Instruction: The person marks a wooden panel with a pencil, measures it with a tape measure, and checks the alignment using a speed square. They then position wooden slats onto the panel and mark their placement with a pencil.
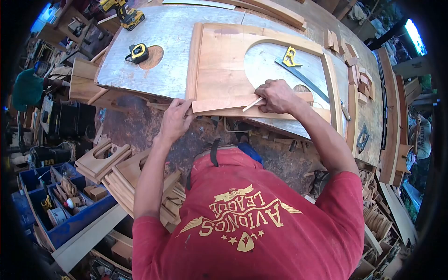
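A wooden frame panel [223, 77] with a rounded opening lies on the grey board on the bench. Across its near edge lies a flat wooden strip [219, 103]. My left hand [177, 116] is closed on the strip's left end, at the panel's corner. My right hand [275, 97] pinches a thin light stick [252, 104], perhaps a pencil, over the strip. The yellow-handled combination square [290, 57] rests inside the opening, its dark blade slanting down to the right.
A tape measure [138, 53] sits by a round hole at the board's left. Behind it stands a yellow drill [123, 15]. Small wood blocks [363, 81] lie at the right. A blue crate [70, 224] of tools is at lower left. Other people are partly visible at both sides.
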Available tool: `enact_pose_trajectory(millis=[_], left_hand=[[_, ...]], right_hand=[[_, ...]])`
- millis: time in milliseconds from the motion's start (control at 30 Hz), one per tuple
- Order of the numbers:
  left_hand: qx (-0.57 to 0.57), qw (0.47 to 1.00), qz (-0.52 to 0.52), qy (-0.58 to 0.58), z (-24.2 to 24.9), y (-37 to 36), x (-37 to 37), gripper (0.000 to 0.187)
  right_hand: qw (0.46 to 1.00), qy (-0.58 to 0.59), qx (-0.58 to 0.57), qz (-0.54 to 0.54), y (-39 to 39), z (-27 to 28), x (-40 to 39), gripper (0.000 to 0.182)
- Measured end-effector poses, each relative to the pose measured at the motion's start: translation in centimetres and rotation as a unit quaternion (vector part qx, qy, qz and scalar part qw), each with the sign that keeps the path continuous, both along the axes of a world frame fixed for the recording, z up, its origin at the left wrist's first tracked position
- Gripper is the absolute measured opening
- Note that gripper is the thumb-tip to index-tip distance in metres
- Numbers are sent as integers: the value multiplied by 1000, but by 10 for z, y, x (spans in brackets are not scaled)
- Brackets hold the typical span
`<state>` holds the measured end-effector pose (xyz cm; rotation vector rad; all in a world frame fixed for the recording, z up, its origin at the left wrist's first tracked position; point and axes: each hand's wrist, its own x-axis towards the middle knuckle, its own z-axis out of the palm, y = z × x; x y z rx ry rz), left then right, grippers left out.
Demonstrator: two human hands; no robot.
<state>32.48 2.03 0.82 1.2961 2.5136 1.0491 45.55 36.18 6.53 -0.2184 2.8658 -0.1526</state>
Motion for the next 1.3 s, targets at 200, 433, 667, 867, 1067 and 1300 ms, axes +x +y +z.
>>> enact_pose_trajectory(millis=[200,433,667,867,1067,1300], left_hand=[[25,999,-21,28,-5,-2,-3,46],[-29,997,-10,-76,21,-5,-6,54],[-93,991,-34,-89,62,53,-33,81],[-317,943,-96,42,66,116,-31,98],[-411,906,-100,-5,75,134,-34,102],[-444,892,-89,6,92,144,-25,94]], right_hand=[[1000,4,14,-7,-3,0,2,41],[1000,21,7,0,-4,-1,0,31],[999,29,-3,12,-4,2,1,25],[1000,25,11,10,-5,4,3,27],[999,37,6,-8,-6,0,7,33],[942,230,-227,-90,-38,22,41,38]])
